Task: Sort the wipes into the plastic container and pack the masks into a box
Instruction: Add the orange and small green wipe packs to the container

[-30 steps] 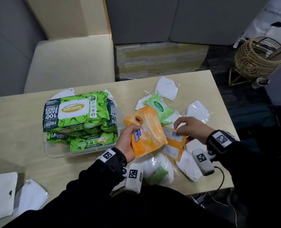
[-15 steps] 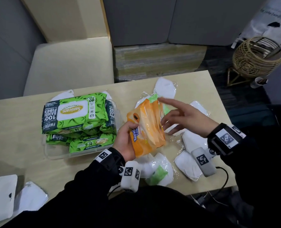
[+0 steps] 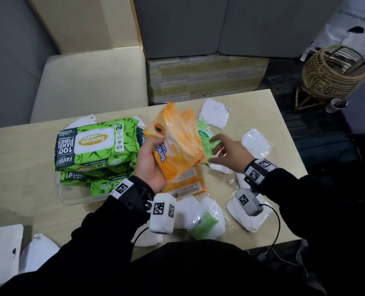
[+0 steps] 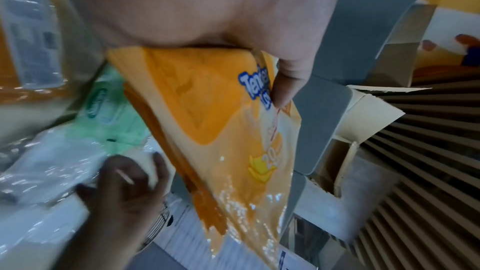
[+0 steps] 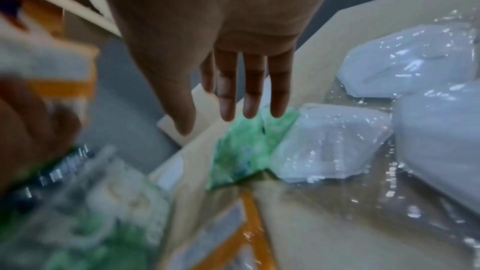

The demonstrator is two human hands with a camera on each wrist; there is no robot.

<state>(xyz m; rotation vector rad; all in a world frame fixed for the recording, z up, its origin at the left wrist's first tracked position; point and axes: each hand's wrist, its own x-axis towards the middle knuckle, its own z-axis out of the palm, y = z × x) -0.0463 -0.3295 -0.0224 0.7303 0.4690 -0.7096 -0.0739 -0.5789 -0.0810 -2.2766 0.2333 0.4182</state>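
Observation:
My left hand (image 3: 156, 154) grips a bunch of orange wipe packs (image 3: 177, 144), tilted upright above the table beside the clear plastic container (image 3: 70, 199). The left wrist view shows the thumb (image 4: 285, 81) pressed on the front orange pack (image 4: 221, 110). Large green wipe packs (image 3: 96, 144) fill the container. My right hand (image 3: 220, 148) hovers with fingers (image 5: 249, 89) straight over a small green wipe pack (image 3: 205, 133) (image 5: 244, 147) and holds nothing. One more orange pack (image 3: 188, 184) lies flat under my left hand. Bagged white masks (image 3: 214, 114) (image 3: 256, 144) (image 3: 248, 218) lie scattered around.
A white box (image 3: 0, 253) and a mask (image 3: 38, 253) sit at the table's near left corner. A second small green pack (image 3: 205, 225) lies among masks at the near edge. A wicker basket (image 3: 335, 73) stands on the floor to the right, a cushioned bench (image 3: 91, 82) behind the table.
My left hand raised the orange packs and swung them away from me. My right hand let go of an orange pack, opened, and moved right over the small green pack.

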